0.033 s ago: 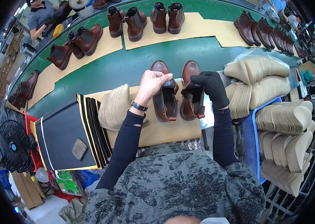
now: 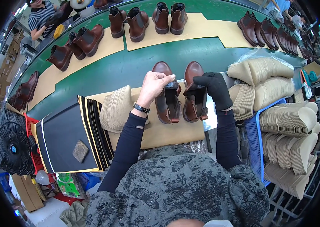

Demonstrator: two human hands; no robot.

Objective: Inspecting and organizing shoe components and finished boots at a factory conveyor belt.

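Two brown ankle boots stand side by side before me, toes pointing away and openings facing up. At the front edge of the left boot's opening [image 2: 162, 109], my bare left hand [image 2: 153, 87] is closed in a pinch. My right hand [image 2: 215, 89], in a black glove, grips the front edge of the right boot [image 2: 194, 69] with thumb and fingers. A small printed patch shows inside each boot by the fingers. Both boots rest on a tan sheet [image 2: 156, 138], their heel pull tabs towards me.
Beige insoles [image 2: 116, 108] are stacked on the left, beside black sheets [image 2: 63, 132] bearing a rough block [image 2: 80, 151]. More insoles [image 2: 273, 90] rise at the right above a blue basket [image 2: 254, 140]. Finished boots [image 2: 137, 24] line the green bench [image 2: 110, 64]. A fan [image 2: 13, 148] stands far left.
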